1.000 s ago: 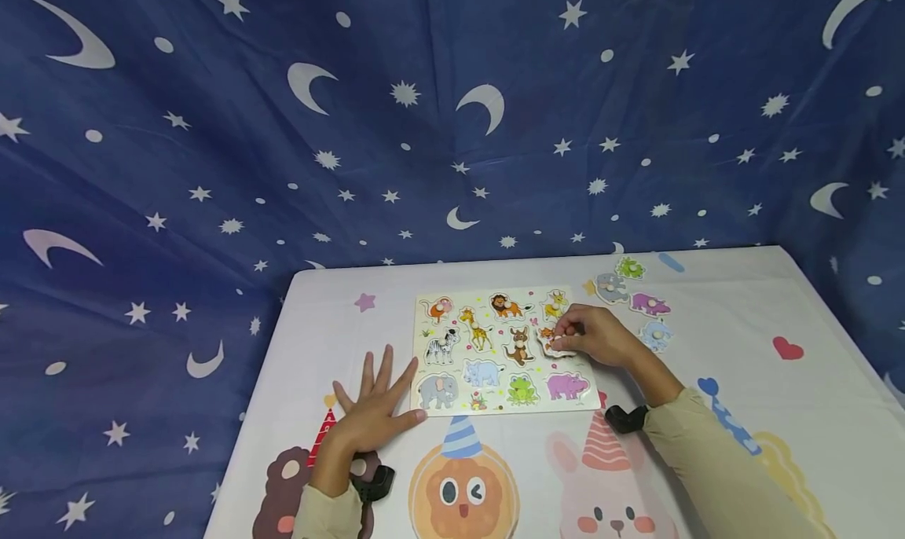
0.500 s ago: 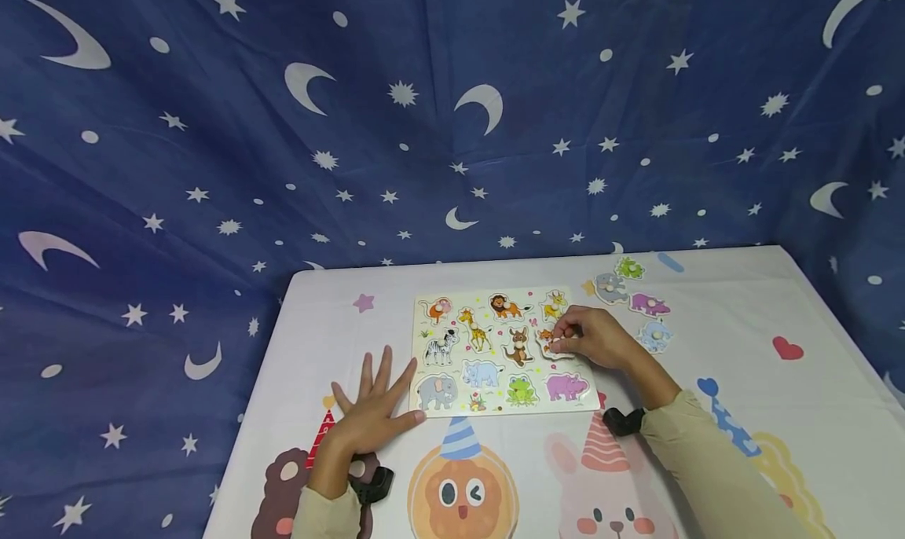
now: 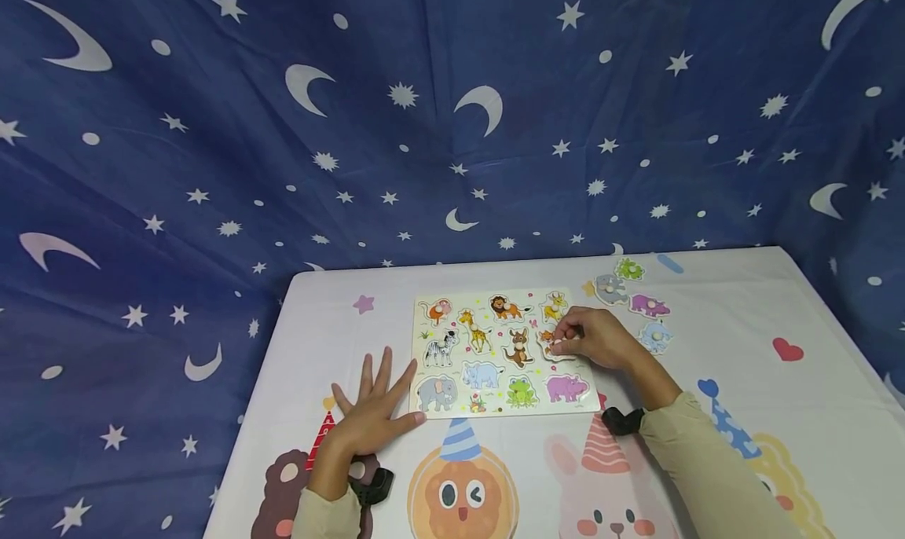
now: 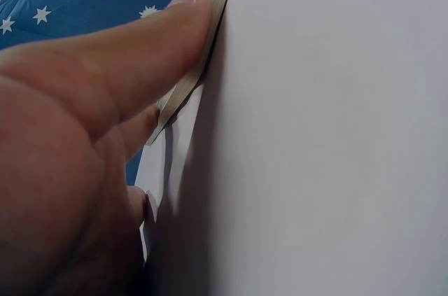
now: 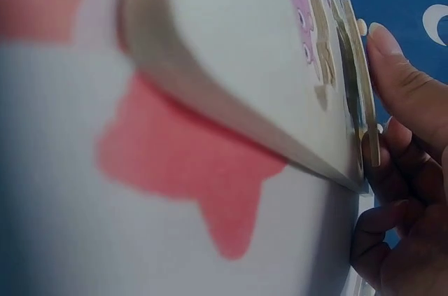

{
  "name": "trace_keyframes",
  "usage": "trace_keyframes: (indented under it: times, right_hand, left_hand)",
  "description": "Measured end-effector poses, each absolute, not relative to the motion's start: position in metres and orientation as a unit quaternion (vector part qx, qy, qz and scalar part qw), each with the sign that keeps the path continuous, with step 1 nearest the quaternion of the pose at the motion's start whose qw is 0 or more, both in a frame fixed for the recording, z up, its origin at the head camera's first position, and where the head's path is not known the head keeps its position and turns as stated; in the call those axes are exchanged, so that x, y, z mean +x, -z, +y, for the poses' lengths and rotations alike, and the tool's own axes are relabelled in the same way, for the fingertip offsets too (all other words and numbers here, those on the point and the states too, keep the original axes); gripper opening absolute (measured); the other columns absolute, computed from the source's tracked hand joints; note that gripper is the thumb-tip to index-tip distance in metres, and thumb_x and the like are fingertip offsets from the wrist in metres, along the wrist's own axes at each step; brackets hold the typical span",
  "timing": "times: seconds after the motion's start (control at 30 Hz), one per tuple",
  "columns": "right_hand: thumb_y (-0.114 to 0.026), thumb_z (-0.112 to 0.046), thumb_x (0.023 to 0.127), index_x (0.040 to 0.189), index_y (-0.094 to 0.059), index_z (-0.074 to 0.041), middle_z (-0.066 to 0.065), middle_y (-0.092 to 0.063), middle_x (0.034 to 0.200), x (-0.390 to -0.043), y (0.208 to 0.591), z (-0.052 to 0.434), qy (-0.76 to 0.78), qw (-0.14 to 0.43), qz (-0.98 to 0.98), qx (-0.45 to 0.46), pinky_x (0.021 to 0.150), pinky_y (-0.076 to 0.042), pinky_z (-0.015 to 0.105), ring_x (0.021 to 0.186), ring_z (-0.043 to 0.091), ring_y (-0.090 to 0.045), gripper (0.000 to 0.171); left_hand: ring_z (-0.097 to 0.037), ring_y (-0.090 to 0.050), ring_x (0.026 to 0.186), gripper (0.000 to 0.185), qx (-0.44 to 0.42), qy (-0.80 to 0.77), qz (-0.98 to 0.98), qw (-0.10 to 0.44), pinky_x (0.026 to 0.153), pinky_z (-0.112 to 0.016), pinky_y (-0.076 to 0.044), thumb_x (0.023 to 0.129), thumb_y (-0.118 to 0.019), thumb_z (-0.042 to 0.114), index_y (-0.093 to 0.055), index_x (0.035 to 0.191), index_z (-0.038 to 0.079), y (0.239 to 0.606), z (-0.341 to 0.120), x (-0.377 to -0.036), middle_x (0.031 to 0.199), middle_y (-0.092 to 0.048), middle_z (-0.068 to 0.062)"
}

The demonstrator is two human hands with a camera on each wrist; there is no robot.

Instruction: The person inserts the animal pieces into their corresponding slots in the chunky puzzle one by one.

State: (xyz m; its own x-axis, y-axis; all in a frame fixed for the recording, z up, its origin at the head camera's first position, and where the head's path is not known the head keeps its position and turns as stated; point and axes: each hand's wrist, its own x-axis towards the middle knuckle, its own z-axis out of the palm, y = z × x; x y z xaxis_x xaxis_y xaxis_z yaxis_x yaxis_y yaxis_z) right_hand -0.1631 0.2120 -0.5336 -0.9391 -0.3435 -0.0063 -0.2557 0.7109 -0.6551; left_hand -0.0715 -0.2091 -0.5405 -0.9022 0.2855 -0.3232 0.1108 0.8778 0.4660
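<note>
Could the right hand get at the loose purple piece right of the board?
Probably not yet: the right hand is holding the orange animal piece. Otherwise likely yes; the purple piece lies close by with nothing on top.

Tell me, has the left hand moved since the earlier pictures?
No, no visible shift either way. Judged against the purple star printed on the tablecloth, the left hand keeps its place beside the puzzle board.

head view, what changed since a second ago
Nothing clearly moved; nothing was grasped or released. The right hand still pinches the orange piece at the board; the left hand stays spread at the board's left edge, and the loose pieces lie as before.
</note>
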Motion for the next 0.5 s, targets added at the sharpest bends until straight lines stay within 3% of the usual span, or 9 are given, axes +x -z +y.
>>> trace_keyframes:
  times: [0.5]
  right_hand:
    - [-0.09,-0.029,0.077,0.084,-0.072,-0.019,-0.006,-0.058,0.078,-0.1636,0.5326,0.2093,0.335,0.068,0.925,-0.165,0.068,-0.04,0.026,0.073,0.011,-0.05,0.022]
  left_hand:
    - [-0.041,0.026,0.155,0.087,0.104,-0.23,0.948,0.193,0.1,-0.082,0.026,0.092,-0.06,0.065,-0.017,0.163,0.039,0.5387,-0.2091,-0.0706,0.172,0.017,-0.005]
